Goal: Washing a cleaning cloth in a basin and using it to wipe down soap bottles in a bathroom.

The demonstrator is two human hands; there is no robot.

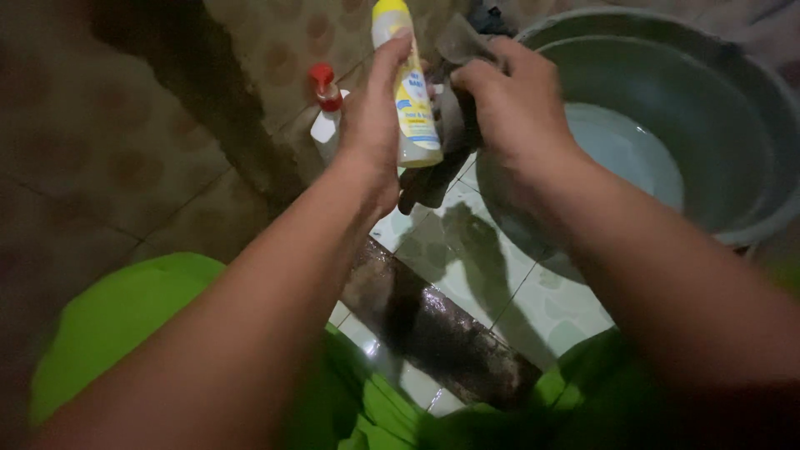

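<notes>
The left hand is clamped on an upright yellow-capped bottle, just left of the dark cloth bunched in the right hand's closed grip.

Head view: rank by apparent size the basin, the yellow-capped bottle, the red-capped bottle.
1. Grey basin, by far the largest.
2. Yellow-capped bottle, held in the left hand.
3. Red-capped bottle, smallest, though partly hidden and farther away, so its margin is unsure.

Pale tiled floor, large grey basin resting on it, red-capped white bottle standing beside
</notes>
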